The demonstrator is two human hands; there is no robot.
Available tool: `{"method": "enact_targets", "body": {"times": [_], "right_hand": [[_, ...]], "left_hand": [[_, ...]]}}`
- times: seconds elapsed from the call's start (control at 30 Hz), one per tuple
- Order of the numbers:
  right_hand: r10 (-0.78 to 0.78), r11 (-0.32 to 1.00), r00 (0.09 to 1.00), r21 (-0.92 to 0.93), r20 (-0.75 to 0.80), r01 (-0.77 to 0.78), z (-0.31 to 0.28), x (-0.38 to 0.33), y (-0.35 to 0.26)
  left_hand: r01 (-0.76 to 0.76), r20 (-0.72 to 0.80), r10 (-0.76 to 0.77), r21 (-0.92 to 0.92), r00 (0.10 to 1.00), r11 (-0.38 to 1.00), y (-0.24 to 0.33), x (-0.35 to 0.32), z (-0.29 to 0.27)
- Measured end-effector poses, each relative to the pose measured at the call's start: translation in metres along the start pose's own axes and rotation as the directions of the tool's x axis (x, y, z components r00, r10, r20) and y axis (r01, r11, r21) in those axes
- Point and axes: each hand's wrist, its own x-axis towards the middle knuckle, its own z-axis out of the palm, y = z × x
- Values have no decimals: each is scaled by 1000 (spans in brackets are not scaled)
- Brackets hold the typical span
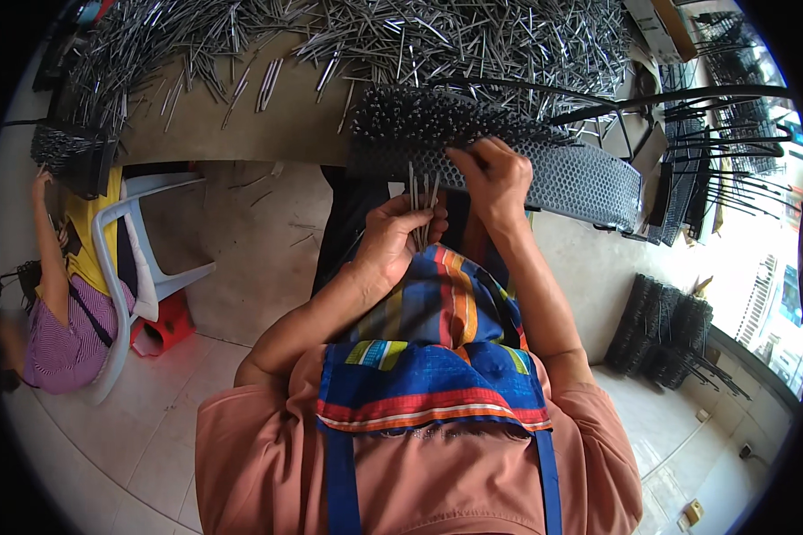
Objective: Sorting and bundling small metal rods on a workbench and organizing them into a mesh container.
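My left hand is closed round a small bunch of thin metal rods, which stick up past the fingers. Just right of it, my right hand is pinched over a long grey rack full of round holes. Whatever lies between those fingertips is too small to make out. Many dark rods stand upright in the far and left part of the rack, while bare holes show toward its right end. A black wire handle reaches from the rack to the right.
Loose metal rods lie heaped across the table. At the left, another person sits on a light blue chair by a similar rack. Black racks with wire handles stand on the floor at the right.
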Motion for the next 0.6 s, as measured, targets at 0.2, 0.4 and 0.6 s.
{"method": "enact_targets", "body": {"times": [0.2,0.4,0.6], "right_hand": [[249,751,848,459,467,-474,-3,-26,5],[451,582,892,763,-16,-280,-11,-19,4],[113,856,951,514,-286,52,4,-2,14]], "left_hand": [[53,47,-58,104,997,993,-3,-1,12],[12,-85,0,147,996,989,4,2,8],[66,-77,-57,125,995,990,-9,-3,6]]}}
